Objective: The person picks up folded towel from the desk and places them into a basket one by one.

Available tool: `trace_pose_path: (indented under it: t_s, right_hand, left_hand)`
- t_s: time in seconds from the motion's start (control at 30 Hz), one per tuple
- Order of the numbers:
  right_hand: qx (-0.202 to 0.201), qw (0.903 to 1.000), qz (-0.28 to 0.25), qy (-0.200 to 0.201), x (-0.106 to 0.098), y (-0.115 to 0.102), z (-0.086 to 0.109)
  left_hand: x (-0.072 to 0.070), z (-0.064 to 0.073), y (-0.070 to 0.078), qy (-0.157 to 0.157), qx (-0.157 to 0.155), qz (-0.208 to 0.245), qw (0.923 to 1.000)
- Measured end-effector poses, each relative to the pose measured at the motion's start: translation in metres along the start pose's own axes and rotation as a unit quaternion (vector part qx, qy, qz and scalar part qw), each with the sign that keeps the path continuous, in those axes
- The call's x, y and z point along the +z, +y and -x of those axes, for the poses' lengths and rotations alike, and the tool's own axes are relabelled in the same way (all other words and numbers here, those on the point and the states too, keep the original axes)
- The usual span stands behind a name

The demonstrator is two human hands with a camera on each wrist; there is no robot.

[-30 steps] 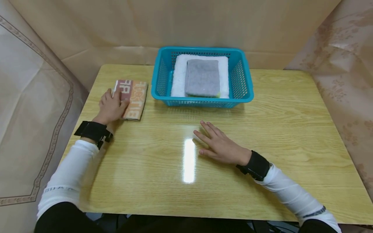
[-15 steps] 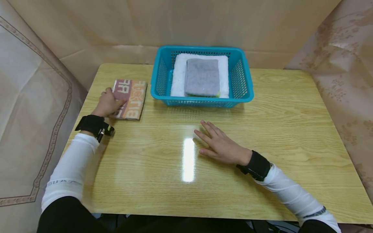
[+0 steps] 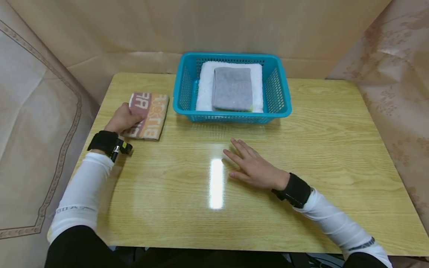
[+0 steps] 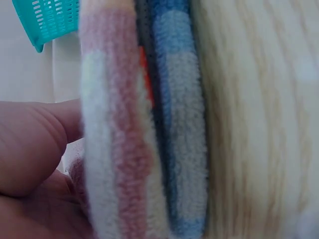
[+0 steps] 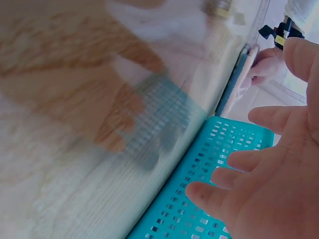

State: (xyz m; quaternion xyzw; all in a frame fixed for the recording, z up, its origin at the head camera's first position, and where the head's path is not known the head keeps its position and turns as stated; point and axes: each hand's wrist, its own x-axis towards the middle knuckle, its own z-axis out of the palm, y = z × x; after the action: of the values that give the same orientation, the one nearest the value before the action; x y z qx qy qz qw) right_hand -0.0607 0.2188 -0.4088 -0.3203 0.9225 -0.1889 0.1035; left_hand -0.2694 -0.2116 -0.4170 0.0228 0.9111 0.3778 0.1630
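Observation:
In the head view my left hand [image 3: 121, 118] grips the left edge of a folded towel [image 3: 155, 115] patterned in pink, orange and white, its thumb on the top. The left wrist view brings the towel's folded layers [image 4: 117, 124] close up, pink and white above, blue and white underneath, beside the wood-grain tabletop. Part of the thumb shows there, while the other fingertips are hidden. My right hand [image 3: 256, 169], fingers spread, is at the middle of the table and holds nothing. Its spread fingers also show in the right wrist view.
A blue plastic basket [image 3: 232, 118] stands at the back of the table [image 3: 335, 149]. Inside it lies a folded white towel [image 3: 206, 87] with a folded grey towel [image 3: 232, 88] on top. Beige cloth [image 3: 234, 26] hangs behind the table.
My left fingers have drawn back from the towel's top to its left edge and now grip it there. The towel has shifted slightly. My right hand stays put.

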Motion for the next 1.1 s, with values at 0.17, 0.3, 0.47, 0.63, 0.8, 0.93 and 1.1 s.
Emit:
trace_pose_path:
  t_s: [0.17,0.3,0.47,0.63,0.8,0.93,1.1]
  right_hand:
    - [0.002,1.0000,-0.003,-0.001,-0.001,-0.001,0.000]
    - [0.004,1.0000,-0.006,-0.002,-0.001,-0.002,0.000]
    - [0.002,1.0000,-0.005,0.001,-0.001,-0.001,0.001]
    - [0.003,1.0000,-0.003,0.001,0.000,-0.001,0.001]
    - [0.005,1.0000,-0.001,0.001,0.000,-0.002,0.002]
    - [0.002,1.0000,-0.001,0.003,0.000,-0.002,0.003]
    - [0.003,1.0000,0.000,0.002,0.001,-0.001,0.003]
  left_hand:
    - [0.000,0.003,0.000,-0.008,-0.002,0.008,0.9999]
    - [0.000,0.007,0.001,-0.011,-0.002,0.010,0.9999]
    - [0.000,0.012,0.002,-0.011,0.009,0.004,0.9999]
    - [0.000,0.015,0.001,-0.016,0.012,-0.002,0.9998]
    - [0.001,0.020,0.000,-0.023,0.012,-0.006,0.9996]
    - [0.001,0.023,-0.002,-0.032,0.007,-0.004,0.9994]
    - [0.002,0.027,-0.004,-0.037,0.008,-0.009,0.9992]
